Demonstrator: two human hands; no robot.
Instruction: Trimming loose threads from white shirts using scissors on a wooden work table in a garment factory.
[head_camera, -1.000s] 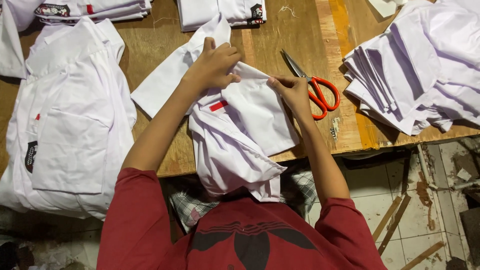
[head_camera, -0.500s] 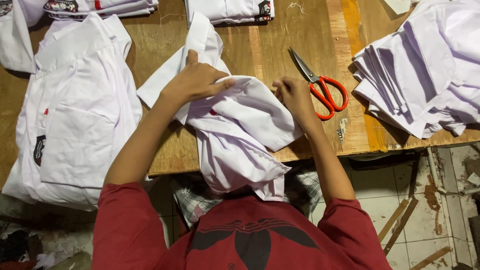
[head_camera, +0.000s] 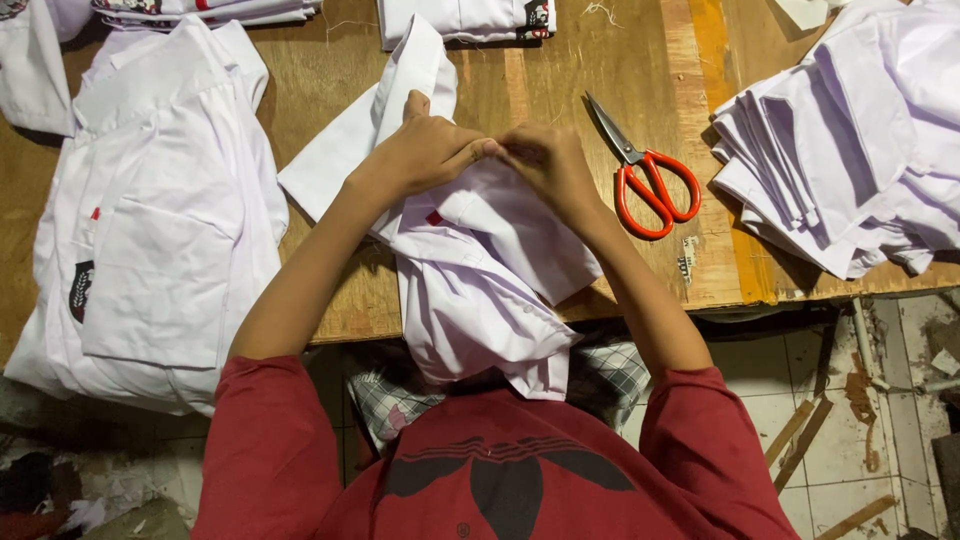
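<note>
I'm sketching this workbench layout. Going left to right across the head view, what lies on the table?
Stack of white shirts with a pocket → left hand → right hand, both on a white shirt → orange-handled scissors → pile of white cloth pieces.

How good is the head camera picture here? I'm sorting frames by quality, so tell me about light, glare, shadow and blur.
Head view: even, soft light; the white shirt under both hands and the stack of white cloth are bright but keep their folds, no hard glare; the floor below the wooden table is dim; left hand, right hand and orange-handled scissors look sharp.
</note>
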